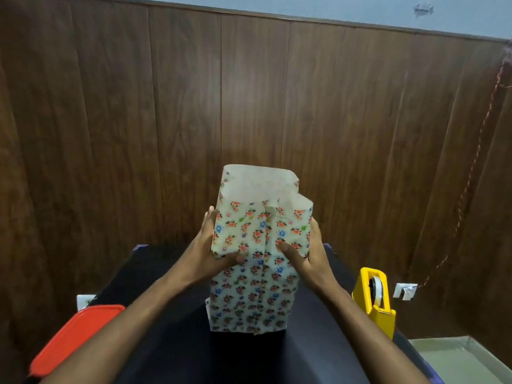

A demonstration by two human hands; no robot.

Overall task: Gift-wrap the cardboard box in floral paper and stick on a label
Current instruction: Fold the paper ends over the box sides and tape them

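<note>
The box stands upright on the black table (171, 314), covered all round by floral paper (260, 273); no cardboard shows. The paper forms an open tube above the box, its white inside visible at the top end (260, 184). A vertical seam runs down the near face. My left hand (213, 250) holds the left side, fingers flat along it and thumb pressing the front. My right hand (307, 253) holds the right side the same way, thumb on the front near the seam. No label is in view.
A yellow tape dispenser (375, 297) with a clear tape roll stands at the table's right edge. A red-lidded container (74, 339) lies at the near left. Wooden wall panels rise behind the table. A wall socket (405, 291) sits low right.
</note>
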